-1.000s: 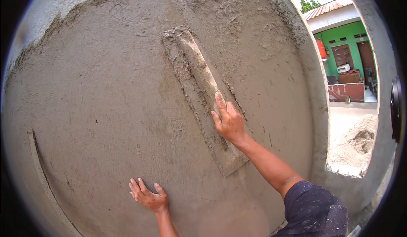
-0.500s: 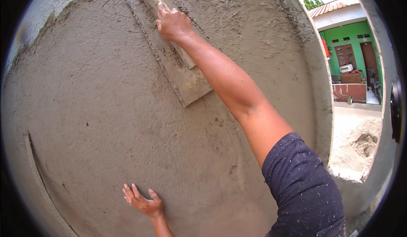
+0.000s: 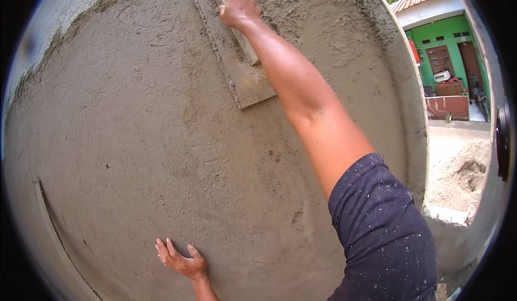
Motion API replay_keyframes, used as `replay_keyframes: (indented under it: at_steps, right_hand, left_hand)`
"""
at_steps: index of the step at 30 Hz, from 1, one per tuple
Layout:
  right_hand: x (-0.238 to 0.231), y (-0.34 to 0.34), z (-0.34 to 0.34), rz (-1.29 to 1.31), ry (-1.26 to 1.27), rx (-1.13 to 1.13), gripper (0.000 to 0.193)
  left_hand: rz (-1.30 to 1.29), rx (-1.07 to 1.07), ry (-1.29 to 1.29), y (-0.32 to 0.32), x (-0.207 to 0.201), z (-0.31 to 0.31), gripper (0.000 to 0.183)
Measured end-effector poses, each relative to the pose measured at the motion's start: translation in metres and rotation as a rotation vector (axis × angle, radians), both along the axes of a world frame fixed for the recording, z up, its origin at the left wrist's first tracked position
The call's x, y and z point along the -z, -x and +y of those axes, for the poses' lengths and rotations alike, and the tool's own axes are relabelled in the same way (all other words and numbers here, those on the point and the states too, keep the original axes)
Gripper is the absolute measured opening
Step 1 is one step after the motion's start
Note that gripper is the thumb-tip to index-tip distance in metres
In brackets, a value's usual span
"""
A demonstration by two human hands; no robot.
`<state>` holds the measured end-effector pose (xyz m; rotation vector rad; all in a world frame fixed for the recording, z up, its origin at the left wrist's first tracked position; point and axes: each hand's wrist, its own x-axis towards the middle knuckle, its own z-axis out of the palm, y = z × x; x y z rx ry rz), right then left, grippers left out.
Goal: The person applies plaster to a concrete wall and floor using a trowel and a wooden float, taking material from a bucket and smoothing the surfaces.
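High up, my right hand (image 3: 240,11) grips the wooden handle of a long plastering float (image 3: 253,88), its fingers wrapped round the bar and the thumb lying along it. The float's flat board lies against the wet grey plaster wall (image 3: 151,123), tilted with its upper end to the left and running out of the top of the view. My forearm covers part of its right edge. Low on the wall, my left hand (image 3: 186,260) holds nothing. Its fingers are spread, and it appears to rest on the plaster.
A thin strip (image 3: 56,236) stands against the wall at the lower left. Paler wall (image 3: 59,18) shows beyond the ragged plaster edge at upper left. To the right, an opening looks out on a sand heap (image 3: 460,166) and a green house (image 3: 425,48).
My right hand and the float have shifted, and the float now stands a little steeper against the wall. The left hand has stayed in nearly the same place.
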<state>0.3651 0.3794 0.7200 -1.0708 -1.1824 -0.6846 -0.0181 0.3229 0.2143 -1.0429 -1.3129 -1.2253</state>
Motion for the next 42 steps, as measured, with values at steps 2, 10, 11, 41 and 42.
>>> replay_keyframes:
  at_steps: [2,10,11,41,42]
  right_hand:
    - [0.016,-0.009,0.003,0.003,0.021,0.019,0.064]
    - [0.124,-0.064,0.012,0.046,0.020,0.062,0.065]
    - [0.144,-0.075,0.015,0.040,0.003,0.085,0.067]
    - [0.017,0.035,-0.013,-0.182,-0.161,-0.014,0.061]
    - [0.007,0.022,-0.013,-0.175,-0.179,0.014,0.061]
  left_hand:
    - [-0.015,-0.029,0.010,0.001,0.001,0.000,0.056]
    - [-0.015,-0.068,0.026,-0.003,-0.001,0.001,0.055]
    - [-0.013,-0.070,0.021,-0.006,-0.001,0.003,0.056]
    - [-0.006,-0.063,0.013,0.001,-0.002,-0.004,0.055]
    - [0.004,-0.040,-0.002,0.000,-0.004,-0.006,0.055]
